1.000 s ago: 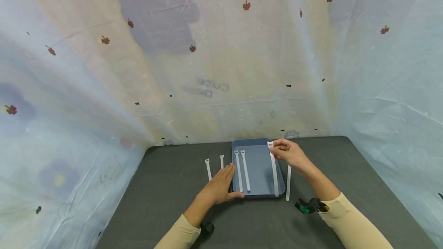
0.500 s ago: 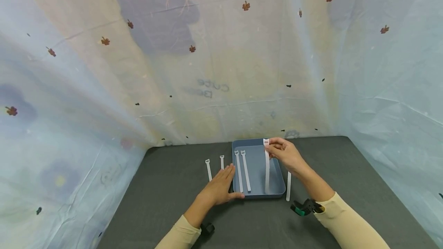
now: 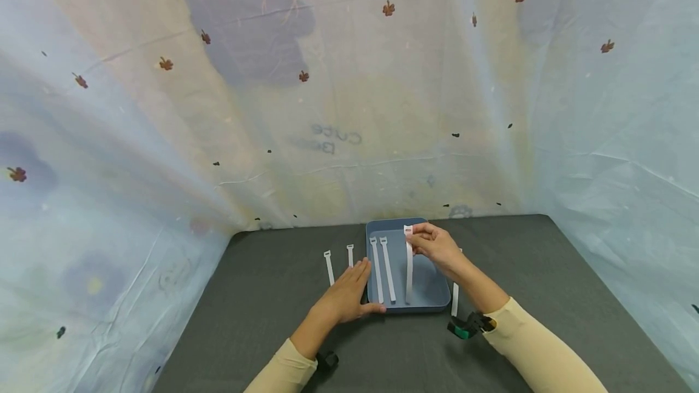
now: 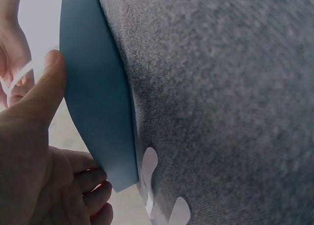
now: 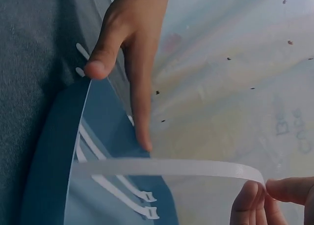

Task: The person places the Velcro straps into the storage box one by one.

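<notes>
My right hand point(image 3: 439, 253) pinches the slotted head of a white cable strap point(image 3: 409, 272) between thumb and fingers. The strap hangs over the blue-grey tray point(image 3: 431, 287), its tail reaching toward the near end. In the right wrist view this held strap point(image 5: 196, 167) bends near the fingertips. Two similar straps, a left one point(image 3: 377, 272) and a right one point(image 3: 388, 272), lie lengthwise side by side in the tray's left part. My left hand point(image 3: 344, 296) rests against the tray's left side, fingers extended along it and thumb at the near rim.
Left of the tray, two white straps lie on the dark grey table point(image 3: 262, 320), an outer one point(image 3: 329, 268) and an inner one point(image 3: 350, 256), partly hidden by the left hand. Another strap point(image 3: 455, 302) lies right of the tray, under the right arm. A patterned curtain point(image 3: 349, 187) hangs behind.
My right hand has carried the strap leftward from the tray's right edge to beside the two straps inside. The left hand and tray have stayed put.
</notes>
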The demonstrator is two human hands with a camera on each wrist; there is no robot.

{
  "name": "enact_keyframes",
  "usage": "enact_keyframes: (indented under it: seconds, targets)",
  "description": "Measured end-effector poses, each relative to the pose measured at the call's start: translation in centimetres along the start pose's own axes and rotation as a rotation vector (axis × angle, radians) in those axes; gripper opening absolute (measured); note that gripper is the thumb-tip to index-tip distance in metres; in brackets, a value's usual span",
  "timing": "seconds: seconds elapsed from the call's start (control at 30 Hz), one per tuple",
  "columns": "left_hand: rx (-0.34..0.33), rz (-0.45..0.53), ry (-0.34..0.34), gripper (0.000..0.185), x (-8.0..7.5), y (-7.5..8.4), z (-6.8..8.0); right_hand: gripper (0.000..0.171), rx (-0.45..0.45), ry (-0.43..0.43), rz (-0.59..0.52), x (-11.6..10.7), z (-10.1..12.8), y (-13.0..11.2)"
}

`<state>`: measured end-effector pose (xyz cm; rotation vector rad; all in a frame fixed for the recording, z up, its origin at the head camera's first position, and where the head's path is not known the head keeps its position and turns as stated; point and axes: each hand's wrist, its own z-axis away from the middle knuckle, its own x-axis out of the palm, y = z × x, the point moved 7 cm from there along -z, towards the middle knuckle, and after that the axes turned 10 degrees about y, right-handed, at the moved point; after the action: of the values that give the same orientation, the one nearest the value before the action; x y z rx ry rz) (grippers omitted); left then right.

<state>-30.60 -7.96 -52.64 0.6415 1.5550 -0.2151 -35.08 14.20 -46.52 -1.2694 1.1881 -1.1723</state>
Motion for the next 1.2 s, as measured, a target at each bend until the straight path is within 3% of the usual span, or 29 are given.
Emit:
enact_keyframes:
  seconds: [0.3,0.67,0.9,1.2]
  targets:
    - [-0.001,-0.005,0.003,0.113,0.2,-0.2,-0.1,0.040,0.055,-0.018,0.030,0.5,-2.6,1.5]
    - [-0.005,-0.007,0.000,0.113,0.2,-0.2,0.0,0.035,0.116,0.041,0.134,0.7,-5.6,3.6]
    - [0.002,0.001,0.007,0.112,-0.2,-0.1,0.0,0.028,0.106,0.003,0.227,0.9,-7.0,4.6]
    - [-0.007,0.012,-0.003,0.112,-0.2,0.1,0.1,0.032,0.109,-0.040,0.327,1.4,-8.0,5.8]
